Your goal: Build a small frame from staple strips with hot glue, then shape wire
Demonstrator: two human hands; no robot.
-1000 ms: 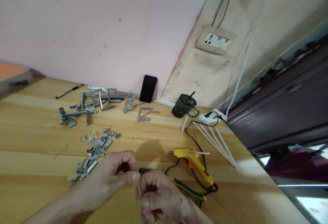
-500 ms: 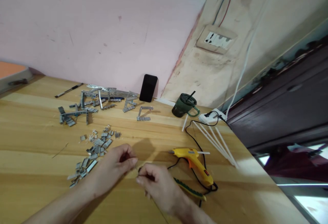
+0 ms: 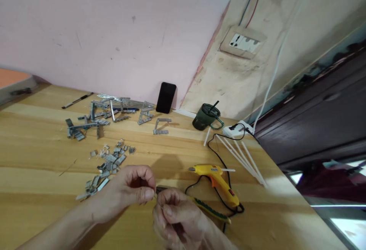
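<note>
Low over the wooden table [image 3: 42,158], my left hand [image 3: 128,191] and my right hand [image 3: 174,219] meet fingertip to fingertip. Both are closed in a pinch on a thin metal piece, too small to name. A pile of grey staple strips [image 3: 105,166] lies just left of my left hand. To the right of my right hand lie a yellow glue gun [image 3: 215,179] and a green-handled tool [image 3: 210,212]. A small dark piece [image 3: 160,189] sits on the table just beyond my fingers.
Glued staple shapes [image 3: 94,118] stand at the back beside a pen [image 3: 76,101]. A black phone [image 3: 166,97] leans on the pink wall. A dark green cup [image 3: 206,117], a white power strip [image 3: 237,129] and white glue sticks [image 3: 243,158] lie near the table's right edge.
My hands drew back towards me and closed together again, after reaching slightly forward half a second ago. The things on the table have not moved.
</note>
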